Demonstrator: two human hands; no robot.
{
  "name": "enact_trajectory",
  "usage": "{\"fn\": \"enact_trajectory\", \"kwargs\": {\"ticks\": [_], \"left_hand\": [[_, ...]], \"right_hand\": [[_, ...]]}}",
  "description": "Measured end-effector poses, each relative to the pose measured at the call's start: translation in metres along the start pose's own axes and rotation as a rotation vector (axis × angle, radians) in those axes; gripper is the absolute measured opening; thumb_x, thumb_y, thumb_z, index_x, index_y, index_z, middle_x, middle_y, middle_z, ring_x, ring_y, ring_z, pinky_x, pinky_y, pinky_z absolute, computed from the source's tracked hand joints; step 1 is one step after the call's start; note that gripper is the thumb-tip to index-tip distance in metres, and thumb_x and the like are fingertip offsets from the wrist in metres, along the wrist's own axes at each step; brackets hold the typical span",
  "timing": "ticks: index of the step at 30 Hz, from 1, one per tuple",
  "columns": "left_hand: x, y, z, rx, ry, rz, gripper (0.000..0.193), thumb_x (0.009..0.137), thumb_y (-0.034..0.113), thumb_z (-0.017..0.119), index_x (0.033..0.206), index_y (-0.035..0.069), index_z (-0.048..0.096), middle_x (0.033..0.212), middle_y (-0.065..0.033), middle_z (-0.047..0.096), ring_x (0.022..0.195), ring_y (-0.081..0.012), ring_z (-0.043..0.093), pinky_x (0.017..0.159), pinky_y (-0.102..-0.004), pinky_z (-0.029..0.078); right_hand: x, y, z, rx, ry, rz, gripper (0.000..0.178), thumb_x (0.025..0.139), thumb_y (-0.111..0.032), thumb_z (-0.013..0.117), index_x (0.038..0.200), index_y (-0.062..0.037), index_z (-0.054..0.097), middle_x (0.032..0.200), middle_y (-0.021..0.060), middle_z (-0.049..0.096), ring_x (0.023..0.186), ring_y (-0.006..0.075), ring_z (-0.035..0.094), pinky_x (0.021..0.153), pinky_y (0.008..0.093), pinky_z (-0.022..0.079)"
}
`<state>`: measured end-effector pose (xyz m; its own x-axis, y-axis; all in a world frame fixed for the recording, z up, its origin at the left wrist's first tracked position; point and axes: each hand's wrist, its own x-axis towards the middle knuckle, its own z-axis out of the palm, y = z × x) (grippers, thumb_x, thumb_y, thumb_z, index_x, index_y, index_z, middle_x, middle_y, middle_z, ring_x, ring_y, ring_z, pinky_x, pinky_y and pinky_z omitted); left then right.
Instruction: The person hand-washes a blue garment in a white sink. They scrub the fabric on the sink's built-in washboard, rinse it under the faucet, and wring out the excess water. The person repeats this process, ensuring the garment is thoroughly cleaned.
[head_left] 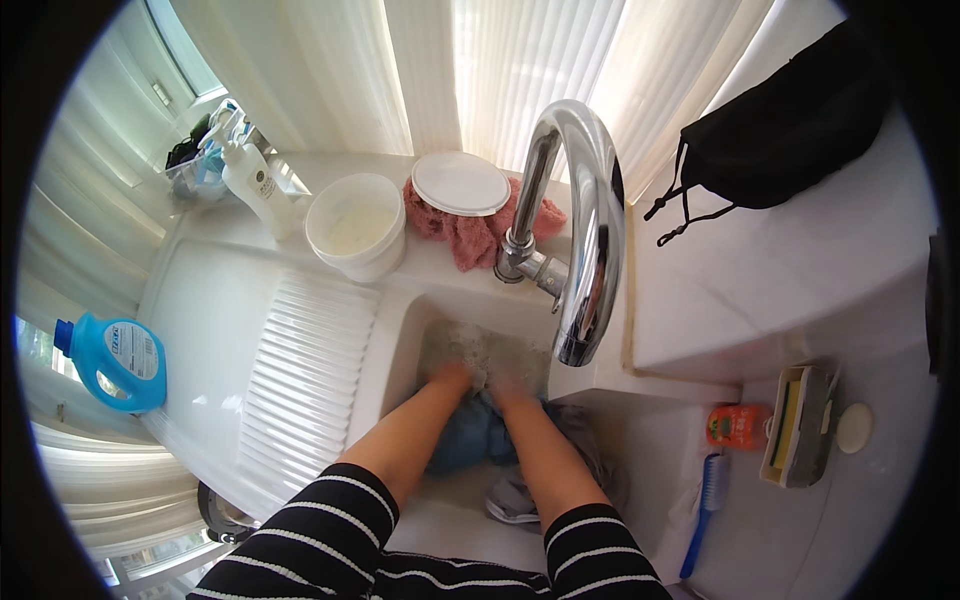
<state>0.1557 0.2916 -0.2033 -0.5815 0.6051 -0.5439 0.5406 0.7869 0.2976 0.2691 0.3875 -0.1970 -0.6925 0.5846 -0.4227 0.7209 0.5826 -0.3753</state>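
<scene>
Both my forearms reach down into a white sink point(402, 352) holding cloudy, sudsy water point(483, 345). My left hand point(454, 376) is in the water beside a blue cloth point(465, 442). Close to its right, my right hand point(512, 386) is blurred at the far end of the same cloth. The fingers of both hands are hidden by water and blur, so whether they grip the cloth does not show. A grey garment point(515, 494) lies partly in the water around my right forearm. Above the sink's right side arches a chrome faucet point(590, 240).
Left is a ribbed washboard point(305, 365) with a blue detergent jug point(125, 360) beyond. Behind stand a pump bottle point(255, 188), a white tub point(356, 228) and a pink cloth point(470, 238) under a white lid point(460, 183). Right are a blue brush point(708, 510) and a black bag point(780, 130).
</scene>
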Motion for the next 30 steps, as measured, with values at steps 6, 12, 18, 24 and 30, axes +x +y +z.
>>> {"fn": "enact_trajectory", "kwargs": {"ticks": [6,12,18,24,30], "left_hand": [[0.000,-0.002,-0.034,-0.591,0.352,0.116,0.053,0.088,0.041,0.065,0.122,0.001,0.060,0.124,-0.0234,0.061,0.115,-0.0371,0.059,0.093,-0.0457,0.049],[-0.090,0.017,-0.046,-0.632,-0.031,-0.181,0.066,0.089,0.049,0.064,0.126,-0.005,0.055,0.126,-0.0223,0.059,0.117,-0.0329,0.058,0.096,-0.0444,0.047],[-0.109,0.022,-0.073,-1.733,-0.189,-0.173,0.066,0.092,0.062,0.055,0.116,0.002,0.059,0.115,-0.0170,0.062,0.102,-0.0285,0.063,0.087,-0.0440,0.052],[-0.154,0.030,-0.093,-2.058,-0.879,0.046,0.049,0.093,0.057,0.058,0.104,0.010,0.062,0.092,-0.0101,0.064,0.083,-0.0215,0.064,0.075,-0.0373,0.055],[-0.165,0.038,-0.089,-1.803,-0.427,-0.111,0.042,0.096,0.047,0.056,0.098,0.005,0.061,0.090,-0.0100,0.065,0.080,-0.0235,0.064,0.072,-0.0384,0.054]], "right_hand": [[-0.042,-0.030,-0.062,0.043,0.171,0.068,0.047,0.080,-0.031,0.068,0.117,-0.0021,0.064,0.124,0.0195,0.062,0.109,0.0350,0.063,0.091,0.0472,0.050],[-0.076,-0.011,-0.063,0.252,0.057,0.071,0.063,0.065,-0.045,0.080,0.104,0.0024,0.069,0.111,0.0221,0.067,0.104,0.0338,0.066,0.090,0.0418,0.052],[-0.133,-0.034,-0.093,0.762,0.577,-0.293,0.037,0.064,-0.023,0.080,0.087,0.0036,0.066,0.108,0.0169,0.065,0.104,0.0345,0.061,0.089,0.0373,0.049],[-0.187,-0.113,-0.089,0.370,0.971,-0.636,0.021,0.067,-0.017,0.072,0.072,0.0000,0.061,0.095,0.0151,0.062,0.093,0.0375,0.059,0.081,0.0434,0.048],[-0.174,-0.106,-0.076,0.596,1.031,-0.368,0.019,0.074,-0.016,0.069,0.068,-0.0007,0.061,0.088,0.0134,0.061,0.081,0.0342,0.058,0.076,0.0450,0.046]]}}
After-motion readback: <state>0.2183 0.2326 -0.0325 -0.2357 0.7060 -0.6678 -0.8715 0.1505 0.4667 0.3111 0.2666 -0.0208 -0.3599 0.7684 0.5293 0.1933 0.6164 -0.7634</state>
